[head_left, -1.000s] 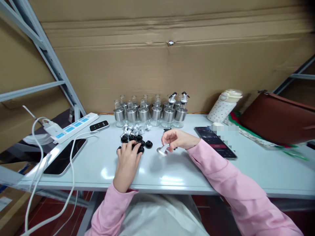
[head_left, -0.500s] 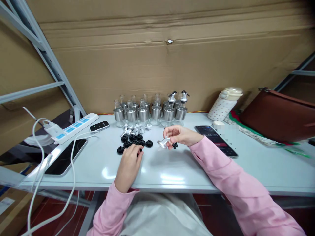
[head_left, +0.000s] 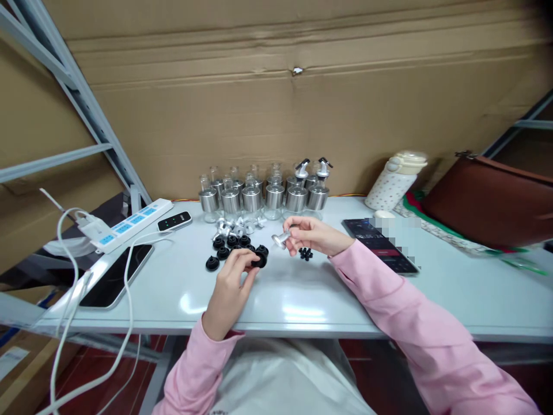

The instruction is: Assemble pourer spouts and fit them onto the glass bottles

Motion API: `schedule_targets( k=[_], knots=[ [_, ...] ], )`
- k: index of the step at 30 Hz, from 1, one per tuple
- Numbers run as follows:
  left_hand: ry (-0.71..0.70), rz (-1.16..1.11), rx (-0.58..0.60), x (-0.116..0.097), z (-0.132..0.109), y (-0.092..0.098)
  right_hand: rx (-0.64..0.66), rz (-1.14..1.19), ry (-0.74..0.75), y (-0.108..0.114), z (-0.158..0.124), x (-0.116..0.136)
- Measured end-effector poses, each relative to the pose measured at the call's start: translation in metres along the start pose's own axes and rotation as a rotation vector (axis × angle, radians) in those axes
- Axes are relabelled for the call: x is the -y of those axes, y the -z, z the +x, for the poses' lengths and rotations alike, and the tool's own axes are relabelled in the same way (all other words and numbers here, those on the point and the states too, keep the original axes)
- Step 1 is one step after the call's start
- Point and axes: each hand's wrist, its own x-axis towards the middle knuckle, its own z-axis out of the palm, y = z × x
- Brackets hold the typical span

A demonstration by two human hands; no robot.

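Between its thumb and fingers my left hand [head_left: 233, 282] pinches a black stopper [head_left: 260, 257], lifted beside the pile of black stoppers [head_left: 222, 253]. My right hand [head_left: 311, 235] grips a silver pourer spout [head_left: 280, 238], its wide end pointing left toward the stopper; the two parts are apart. Just below the right hand lies a small cluster of tiny black pieces [head_left: 306, 253]. Behind the pile are several loose silver spouts [head_left: 235, 226]. Rows of glass bottles with metal sleeves [head_left: 274, 197] stand at the back, two of them topped with pourers [head_left: 323, 167].
On the left are a power strip [head_left: 133, 222] with white cables, a small black-and-white device [head_left: 174, 221] and a phone [head_left: 116, 276]. To the right lie another phone [head_left: 389, 253] showing a timer, a dotted bottle [head_left: 393, 181] and a brown bag [head_left: 488, 199]. Cardboard walls the back.
My left hand has picked a black stopper up from the pile and turned it rightward. My right hand has shifted slightly left and up with the spout, uncovering more tiny black pieces.
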Motion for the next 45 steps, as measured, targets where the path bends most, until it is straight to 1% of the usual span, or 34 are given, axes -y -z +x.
schedule_targets(
  k=[1, 3, 7, 10, 14, 17, 20, 22, 24, 26, 28, 31, 37, 45],
  knots=[
    [-0.041, -0.024, -0.014, -0.002, 0.000, 0.001, -0.012, 0.011, -0.002, -0.002, 0.001, -0.001],
    [-0.117, -0.029, -0.038, -0.004, 0.000, 0.002, 0.005, 0.029, -0.012, -0.005, 0.002, -0.004],
    [-0.238, 0.006, -0.085, -0.007, 0.001, 0.004, 0.115, 0.084, -0.006, -0.013, 0.004, -0.010],
    [-0.278, -0.009, -0.106, -0.008, 0.000, 0.004, 0.185, 0.149, 0.004, -0.016, 0.005, -0.013],
    [-0.250, -0.032, -0.169, -0.008, -0.002, 0.002, 0.231, 0.173, 0.021, -0.018, 0.004, -0.013],
    [-0.168, -0.079, -0.200, -0.006, -0.003, 0.000, 0.225, 0.191, 0.046, -0.020, 0.004, -0.011],
    [-0.062, -0.169, -0.202, -0.003, -0.003, -0.001, 0.226, 0.229, 0.050, -0.022, 0.005, -0.011],
    [-0.005, -0.210, -0.158, -0.001, -0.003, -0.002, 0.236, 0.236, 0.047, -0.022, 0.006, -0.011],
    [0.018, -0.216, -0.058, 0.000, -0.004, -0.001, 0.236, 0.229, 0.049, -0.022, 0.006, -0.013],
    [0.006, -0.204, 0.046, 0.000, -0.006, -0.001, 0.240, 0.221, 0.045, -0.021, 0.006, -0.014],
    [-0.030, -0.186, 0.102, 0.000, -0.007, 0.000, 0.262, 0.221, 0.027, -0.019, 0.006, -0.015],
    [-0.095, -0.159, 0.145, -0.001, -0.007, 0.002, 0.299, 0.239, -0.001, -0.017, 0.006, -0.017],
    [-0.174, -0.171, 0.240, -0.007, -0.004, 0.003, 0.390, 0.345, -0.043, -0.018, 0.006, -0.022],
    [-0.202, -0.172, 0.242, -0.007, -0.005, 0.005, 0.460, 0.396, -0.105, -0.020, 0.006, -0.026]
  ],
)
